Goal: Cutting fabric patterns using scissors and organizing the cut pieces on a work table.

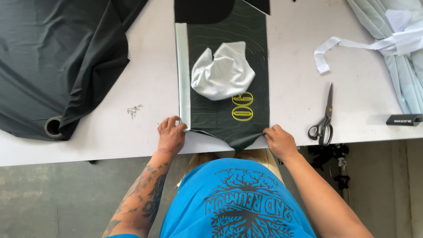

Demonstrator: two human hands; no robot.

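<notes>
A dark green fabric panel [216, 112] with faint wavy lines and yellow printed digits lies lengthwise on the white table [145, 88]. A pale grey-green strip [182, 70] runs along its left edge. My left hand [172, 136] pinches the panel's near left corner at the strip's end. My right hand [279, 140] grips the near right corner at the table's front edge. A crumpled piece of white cloth [222, 70] rests on the middle of the panel.
A large dark fabric on a roll [53, 70] covers the table's left side. Scissors [325, 120] lie right of the panel. A white strip [348, 46], pale folded cloth [398, 48] and a small black tool [403, 119] sit at the right.
</notes>
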